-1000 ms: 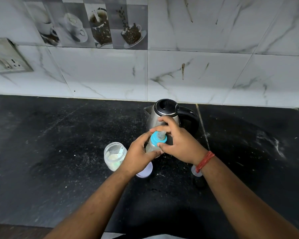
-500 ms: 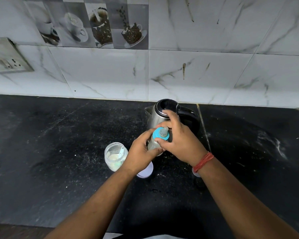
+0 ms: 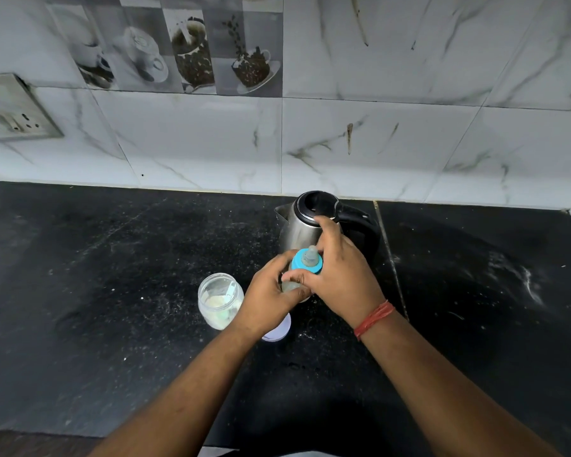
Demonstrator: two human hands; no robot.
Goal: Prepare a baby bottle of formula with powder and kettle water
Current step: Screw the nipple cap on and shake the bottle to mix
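A small baby bottle point(image 3: 290, 286) with a blue collar and clear teat point(image 3: 307, 261) is held above the black counter point(image 3: 112, 291), in front of the kettle. My left hand point(image 3: 267, 296) grips the bottle's body from the left. My right hand point(image 3: 338, 275) curls its fingers and thumb round the blue collar. The steel kettle point(image 3: 305, 222) with a black handle stands just behind, lid open. An open clear jar point(image 3: 220, 300) with pale powder and a scoop inside sits to the left of my left hand.
A white lid point(image 3: 277, 329) lies on the counter, partly under my left wrist. Powder specks dot the counter. The tiled wall point(image 3: 376, 143) rises behind the kettle, with a socket plate point(image 3: 10, 113) at far left. The counter's front edge runs along the bottom left.
My right hand has turned round the blue collar, its fingers shifting along the rim. The bottle has risen slightly and tilted. The left hand keeps its hold on the body.
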